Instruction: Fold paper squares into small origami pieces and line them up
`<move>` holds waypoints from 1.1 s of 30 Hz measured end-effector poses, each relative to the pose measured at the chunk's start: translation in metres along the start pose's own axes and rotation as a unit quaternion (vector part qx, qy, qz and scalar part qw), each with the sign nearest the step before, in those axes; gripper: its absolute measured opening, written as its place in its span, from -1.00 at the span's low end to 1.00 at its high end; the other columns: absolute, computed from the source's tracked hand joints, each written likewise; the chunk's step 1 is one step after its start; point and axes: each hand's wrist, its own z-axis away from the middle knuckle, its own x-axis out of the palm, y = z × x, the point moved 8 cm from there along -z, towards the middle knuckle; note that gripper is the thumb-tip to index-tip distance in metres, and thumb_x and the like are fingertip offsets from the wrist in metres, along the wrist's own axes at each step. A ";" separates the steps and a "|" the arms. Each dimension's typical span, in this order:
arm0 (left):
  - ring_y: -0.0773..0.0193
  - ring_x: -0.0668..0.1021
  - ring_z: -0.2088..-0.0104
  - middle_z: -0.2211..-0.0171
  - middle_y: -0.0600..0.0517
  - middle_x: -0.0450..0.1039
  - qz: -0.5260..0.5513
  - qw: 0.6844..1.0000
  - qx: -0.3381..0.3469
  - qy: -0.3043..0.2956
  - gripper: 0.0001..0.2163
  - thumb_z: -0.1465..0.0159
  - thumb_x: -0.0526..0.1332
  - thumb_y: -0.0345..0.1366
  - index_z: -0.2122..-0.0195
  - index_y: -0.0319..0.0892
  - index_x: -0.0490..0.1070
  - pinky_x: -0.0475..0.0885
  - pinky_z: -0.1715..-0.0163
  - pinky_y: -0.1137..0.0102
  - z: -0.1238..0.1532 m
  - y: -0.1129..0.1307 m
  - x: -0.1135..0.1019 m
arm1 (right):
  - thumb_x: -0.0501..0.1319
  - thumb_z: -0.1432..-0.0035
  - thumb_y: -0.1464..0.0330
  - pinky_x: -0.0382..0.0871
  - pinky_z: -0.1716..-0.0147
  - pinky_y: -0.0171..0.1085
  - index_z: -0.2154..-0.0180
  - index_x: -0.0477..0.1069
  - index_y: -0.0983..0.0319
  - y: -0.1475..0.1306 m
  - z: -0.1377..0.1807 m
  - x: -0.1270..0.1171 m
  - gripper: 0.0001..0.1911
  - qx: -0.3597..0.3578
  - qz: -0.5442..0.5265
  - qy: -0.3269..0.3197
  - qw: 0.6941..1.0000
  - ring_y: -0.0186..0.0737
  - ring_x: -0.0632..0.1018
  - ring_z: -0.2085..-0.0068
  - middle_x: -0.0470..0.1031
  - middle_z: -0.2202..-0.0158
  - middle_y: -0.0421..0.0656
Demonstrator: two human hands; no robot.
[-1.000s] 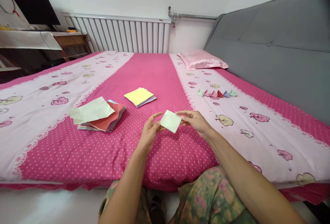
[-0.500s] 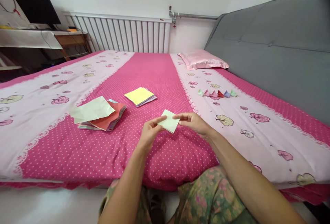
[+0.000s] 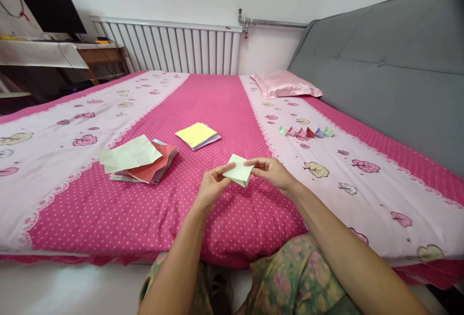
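Bed (image 3: pixel 232 112) filled most of the view: pink dotted centre strip, pale printed bands on either side. Grey headboard (image 3: pixel 380 73) ran along the right. White radiator (image 3: pixel 170 49) stood against the far wall. Pink pillow (image 3: pixel 284 84) lay at the far right of the bed, beside the headboard.

On the dotted strip, left of centre: loose stack (image 3: pixel 155 170) of coloured paper, with a creased pale green sheet (image 3: pixel 128 156) on top. Further back, near centre: smaller, tidy yellow stack (image 3: pixel 197 135). On the right pale band: row (image 3: pixel 305 132) of small folded pieces, side by side, well apart from both stacks.

Left hand (image 3: pixel 210 187) and right hand (image 3: pixel 273 172) faced each other over the near part of the dotted strip, with a small pale green paper (image 3: pixel 238 170) between them. Left thumb and forefinger pinched its left edge; right thumb and forefinger pinched its upper right edge. Other fingers were loosely curled. Paper sat tilted, lowest corner toward the bed, and looked partly folded. Its long axis ran roughly left to right, hand to hand. Neither hand was nearer; both touched it. Whether the paper touched the bed: cannot tell.
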 end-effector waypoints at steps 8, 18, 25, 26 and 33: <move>0.29 0.53 0.40 0.36 -0.05 0.55 0.008 1.000 0.011 -0.026 -0.60 0.16 0.37 -0.43 0.22 -0.26 0.48 0.38 0.33 0.45 -0.002 -0.002 0.004 | 0.28 0.12 0.29 0.35 0.31 -0.26 0.35 0.50 0.26 -0.005 -0.002 0.005 -0.77 -0.055 0.026 0.020 0.998 -0.26 0.51 0.35 0.53 0.42 -0.16; 0.26 0.53 0.48 0.48 -0.03 0.55 -0.034 0.998 0.050 0.028 -0.76 0.05 0.32 -0.25 0.36 -0.25 0.54 0.39 0.42 0.42 0.000 0.004 0.000 | 0.28 0.14 0.20 0.30 0.51 -0.34 0.48 0.46 0.29 -0.009 0.003 0.009 -0.73 -0.053 0.050 0.074 0.995 -0.33 0.43 0.52 0.45 0.56 -0.21; 0.27 0.53 0.43 0.42 -0.02 0.55 0.014 0.998 0.055 0.015 -0.59 0.05 0.33 -0.26 0.14 -0.24 0.45 0.40 0.36 0.40 0.000 0.003 0.002 | 0.32 0.18 0.27 0.39 0.45 -0.29 0.25 0.31 0.22 -0.011 0.006 0.013 -0.60 -0.044 -0.026 0.081 0.995 -0.25 0.51 0.46 0.50 0.46 -0.18; 0.29 0.52 0.44 0.46 0.01 0.54 0.017 0.998 0.055 0.010 -0.52 0.04 0.33 -0.27 0.06 -0.24 0.38 0.40 0.36 0.40 0.001 0.004 0.003 | 0.33 0.19 0.28 0.40 0.47 -0.28 0.21 0.27 0.21 -0.011 0.007 0.013 -0.55 -0.040 -0.028 0.083 0.995 -0.24 0.51 0.47 0.50 0.48 -0.20; 0.28 0.52 0.48 0.55 0.03 0.50 -0.001 0.999 0.041 0.001 -0.45 0.04 0.33 -0.25 0.01 -0.29 0.32 0.41 0.38 0.39 0.002 0.005 0.003 | 0.32 0.18 0.25 0.38 0.46 -0.28 0.41 0.37 0.26 -0.011 0.006 0.010 -0.72 -0.041 -0.007 0.078 0.996 -0.25 0.51 0.50 0.49 0.54 -0.21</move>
